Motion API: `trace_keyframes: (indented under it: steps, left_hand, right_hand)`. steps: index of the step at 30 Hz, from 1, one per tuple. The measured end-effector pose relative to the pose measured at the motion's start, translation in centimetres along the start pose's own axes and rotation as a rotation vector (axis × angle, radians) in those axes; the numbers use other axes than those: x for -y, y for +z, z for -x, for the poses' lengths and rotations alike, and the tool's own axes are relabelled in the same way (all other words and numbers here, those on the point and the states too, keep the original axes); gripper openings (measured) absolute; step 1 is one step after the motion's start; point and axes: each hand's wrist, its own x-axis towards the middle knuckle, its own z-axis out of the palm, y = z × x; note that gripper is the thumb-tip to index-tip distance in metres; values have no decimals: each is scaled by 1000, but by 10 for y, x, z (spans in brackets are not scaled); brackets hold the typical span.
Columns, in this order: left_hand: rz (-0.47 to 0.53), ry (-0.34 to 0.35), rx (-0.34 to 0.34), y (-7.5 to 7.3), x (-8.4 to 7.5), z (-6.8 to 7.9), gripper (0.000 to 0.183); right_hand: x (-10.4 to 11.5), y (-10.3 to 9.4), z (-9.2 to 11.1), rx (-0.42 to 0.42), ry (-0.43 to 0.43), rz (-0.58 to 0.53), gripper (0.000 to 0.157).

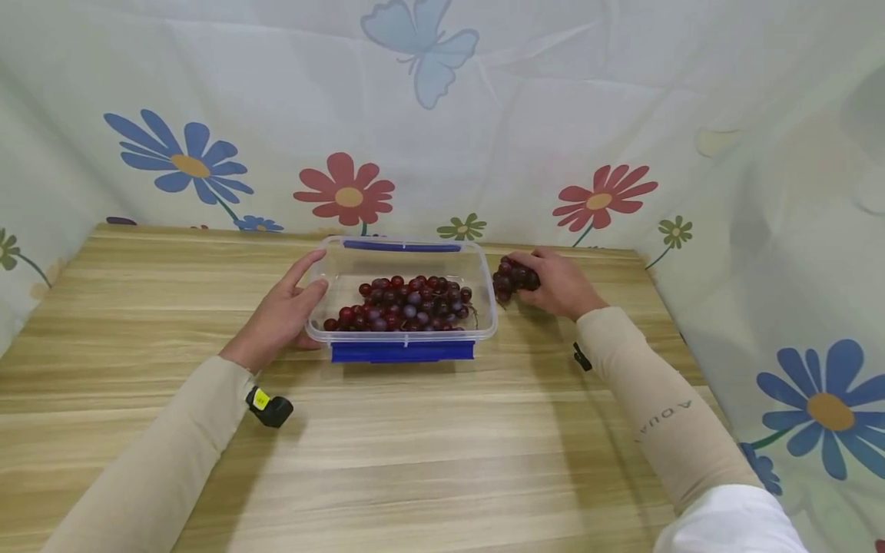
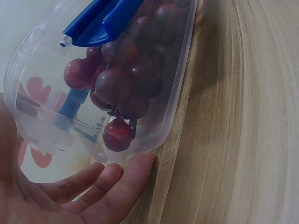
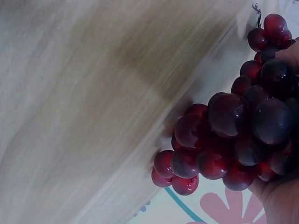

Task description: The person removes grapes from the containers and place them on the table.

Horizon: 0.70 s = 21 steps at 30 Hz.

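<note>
A clear plastic food container (image 1: 491,315) with blue side clips holds bunches of dark red grapes (image 1: 415,303). My left hand (image 1: 280,315) rests against its left end, thumb and index finger at the rim. Seen from the left wrist, the other fingers (image 2: 117,191) touch the outside wall low down, close to the tabletop. Just right of the container, my right hand (image 1: 560,284) grips another bunch of grapes (image 3: 233,135). Part of that bunch is hidden behind the hand, and a bare stem end sticks out at its top in the right wrist view.
The container stands on a wood-grain table (image 1: 387,445) near the back edge. A white cloth (image 1: 525,115) printed with flowers and a butterfly hangs right behind the table and along both sides. Small black cameras (image 1: 273,408) are worn at the wrists.
</note>
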Motion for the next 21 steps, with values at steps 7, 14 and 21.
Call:
trace_keyframes:
  steps: [7,14,21]
  left_hand:
    - [-2,-12,-5,1,0,0,64]
    - [6,4,6,1,1,0,65]
    - [3,5,0,0,1,1,65]
  right_hand:
    - [-1,3,2,17,12,-27,72]
    - [-3,5,5,23,8,-29,79]
    - [-3,3,6,59,0,6,82]
